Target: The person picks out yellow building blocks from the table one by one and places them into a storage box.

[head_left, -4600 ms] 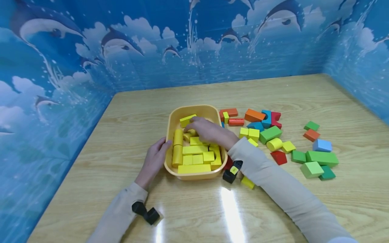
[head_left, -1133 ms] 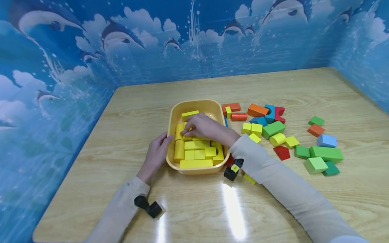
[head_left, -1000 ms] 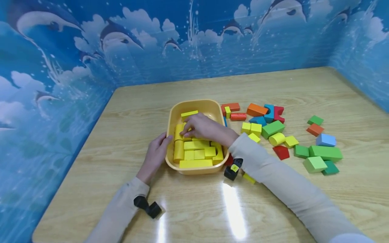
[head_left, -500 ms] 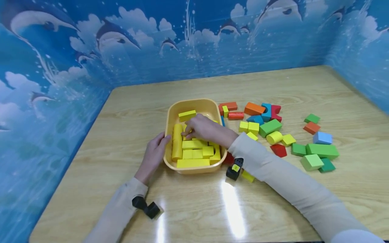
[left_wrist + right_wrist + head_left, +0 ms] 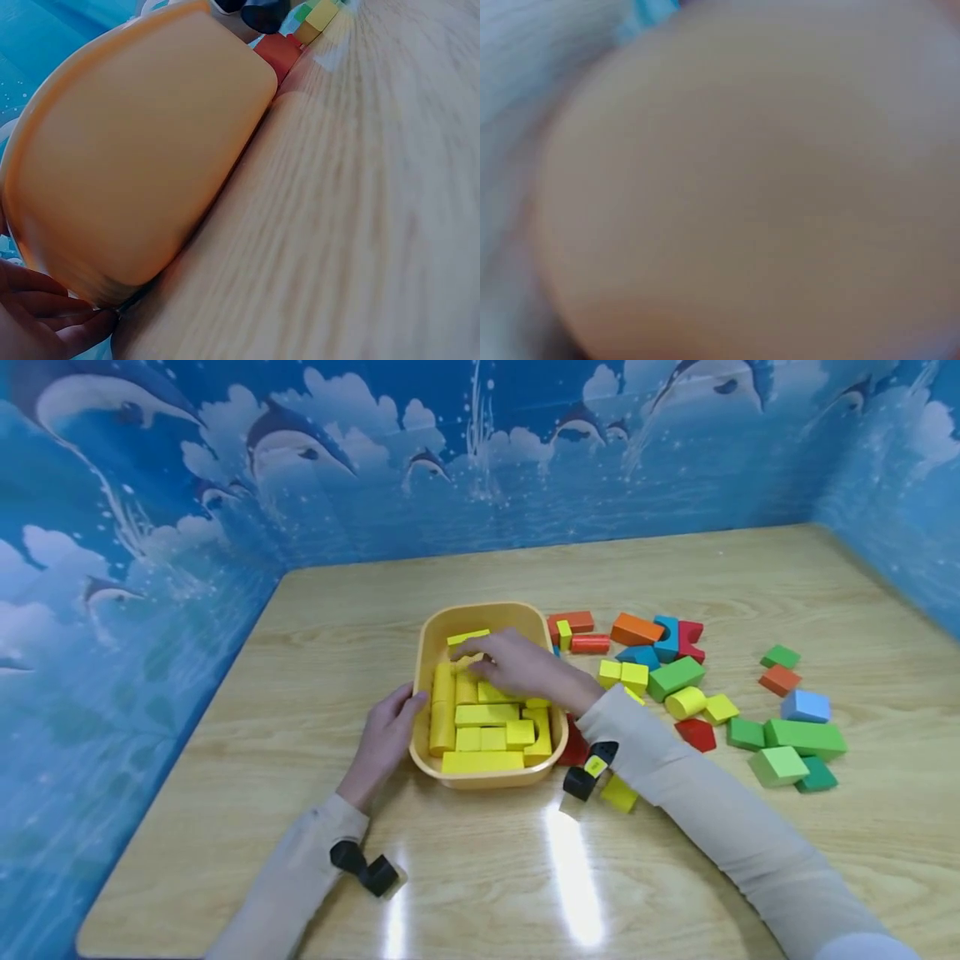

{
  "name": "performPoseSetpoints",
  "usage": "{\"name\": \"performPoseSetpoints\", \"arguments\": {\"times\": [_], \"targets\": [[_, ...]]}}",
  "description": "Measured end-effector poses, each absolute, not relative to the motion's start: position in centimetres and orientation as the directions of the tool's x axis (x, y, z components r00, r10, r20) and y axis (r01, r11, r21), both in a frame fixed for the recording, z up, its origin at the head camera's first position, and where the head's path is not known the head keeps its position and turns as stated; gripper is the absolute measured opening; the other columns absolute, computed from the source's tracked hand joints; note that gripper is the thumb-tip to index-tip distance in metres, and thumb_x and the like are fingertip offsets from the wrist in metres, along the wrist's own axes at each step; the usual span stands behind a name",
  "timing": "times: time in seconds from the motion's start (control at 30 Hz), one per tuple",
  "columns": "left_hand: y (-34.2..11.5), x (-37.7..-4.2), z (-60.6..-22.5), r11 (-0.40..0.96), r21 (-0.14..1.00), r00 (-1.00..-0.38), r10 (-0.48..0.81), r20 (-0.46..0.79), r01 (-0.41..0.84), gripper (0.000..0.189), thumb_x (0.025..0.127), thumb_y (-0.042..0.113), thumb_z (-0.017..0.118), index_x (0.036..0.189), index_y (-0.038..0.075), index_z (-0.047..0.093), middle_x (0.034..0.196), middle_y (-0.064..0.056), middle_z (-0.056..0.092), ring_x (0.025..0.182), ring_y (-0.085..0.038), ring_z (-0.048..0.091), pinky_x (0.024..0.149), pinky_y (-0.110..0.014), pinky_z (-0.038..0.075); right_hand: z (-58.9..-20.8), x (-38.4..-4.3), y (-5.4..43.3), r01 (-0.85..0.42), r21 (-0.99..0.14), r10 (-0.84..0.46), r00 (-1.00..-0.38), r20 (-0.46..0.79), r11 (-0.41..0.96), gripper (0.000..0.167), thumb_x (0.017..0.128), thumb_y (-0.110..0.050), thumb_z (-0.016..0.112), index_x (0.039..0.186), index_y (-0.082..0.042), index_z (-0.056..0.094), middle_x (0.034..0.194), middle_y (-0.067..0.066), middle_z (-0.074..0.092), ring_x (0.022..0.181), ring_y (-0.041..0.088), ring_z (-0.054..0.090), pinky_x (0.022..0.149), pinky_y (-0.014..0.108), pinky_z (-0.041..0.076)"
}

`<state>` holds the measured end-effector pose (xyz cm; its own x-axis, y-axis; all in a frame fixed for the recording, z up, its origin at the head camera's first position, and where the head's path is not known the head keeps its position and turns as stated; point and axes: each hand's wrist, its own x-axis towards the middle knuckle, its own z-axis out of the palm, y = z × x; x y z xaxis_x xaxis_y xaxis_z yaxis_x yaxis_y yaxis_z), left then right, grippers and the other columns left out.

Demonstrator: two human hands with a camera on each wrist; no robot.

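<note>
A pale orange-yellow plastic tray (image 5: pixel 491 782) holds several yellow wooden blocks, packed mostly in its near and left parts. Along its left wall stand yellow cylinders (image 5: pixel 442 727) end to end. My left hand (image 5: pixel 386 735) holds the tray's left side, thumb at the rim; in the left wrist view its fingers touch the low outer wall (image 5: pixel 142 150). Over the tray's middle hovers my right hand (image 5: pixel 517 664), fingers spread, index near a flat yellow block (image 5: pixel 467 637) at the far end. No block shows in its fingers. The right wrist view is blurred.
Right of the tray lie loose blocks on the wooden table (image 5: pixel 337 627): an orange one (image 5: pixel 636 629), a green one (image 5: pixel 676 678), a yellow cylinder (image 5: pixel 686 702) and a red one (image 5: pixel 696 735). Farther right sits a group with a long green block (image 5: pixel 806 739). A dolphin-patterned blue backdrop surrounds the table.
My right hand has let go of a yellow block, which now lies beside the left-hand cylinders, and has shifted slightly toward the tray's far end. My left hand stays on the tray.
</note>
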<state>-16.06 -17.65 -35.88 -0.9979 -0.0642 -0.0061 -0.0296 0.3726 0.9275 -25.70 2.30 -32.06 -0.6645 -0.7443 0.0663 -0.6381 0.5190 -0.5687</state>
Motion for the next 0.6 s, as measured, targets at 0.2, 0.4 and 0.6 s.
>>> {"name": "performPoseSetpoints", "arguments": {"times": [0.2, 0.4, 0.6], "targets": [[-17.6, -16.1, -35.9, 0.378, 0.925, -0.999, -0.052, -0.004, -0.023, 0.042, 0.102, 0.019, 0.044, 0.137, -0.003, 0.050, 0.125, -0.025, 0.059, 0.104, -0.034, 0.063, 0.083, -0.037, 0.057, -30.6, -26.4, 4.9, -0.650, -0.561, -0.702, -0.694, 0.163, 0.512, 0.032, 0.097, 0.000, 0.054, 0.127, -0.005, 0.061, 0.125, 0.011, 0.063, 0.114, 0.026, 0.058, 0.096, 0.042, 0.050], [-17.6, -16.3, -35.9, 0.381, 0.924, -0.999, -0.053, -0.013, -0.033, 0.042, 0.102, 0.020, 0.043, 0.138, -0.002, 0.049, 0.125, -0.025, 0.059, 0.105, -0.033, 0.063, 0.084, -0.037, 0.057, -30.1, -26.2, 6.5, -0.672, -0.435, -0.740, -0.672, 0.020, 0.599, 0.041, 0.091, -0.018, 0.068, 0.130, -0.007, 0.060, 0.132, 0.010, 0.059, 0.124, 0.029, 0.050, 0.106, 0.048, 0.038], [-17.7, -16.3, -36.0, 0.374, 0.927, -0.999, -0.051, -0.009, -0.028, 0.043, 0.102, 0.020, 0.043, 0.138, -0.002, 0.049, 0.128, -0.024, 0.058, 0.109, -0.033, 0.061, 0.088, -0.039, 0.055, -29.7, -25.7, 6.7, -0.638, -0.357, -0.720, -0.672, -0.173, 0.682, 0.058, 0.086, -0.036, 0.073, 0.137, -0.014, 0.055, 0.139, 0.007, 0.053, 0.129, 0.031, 0.043, 0.109, 0.054, 0.024]]}}
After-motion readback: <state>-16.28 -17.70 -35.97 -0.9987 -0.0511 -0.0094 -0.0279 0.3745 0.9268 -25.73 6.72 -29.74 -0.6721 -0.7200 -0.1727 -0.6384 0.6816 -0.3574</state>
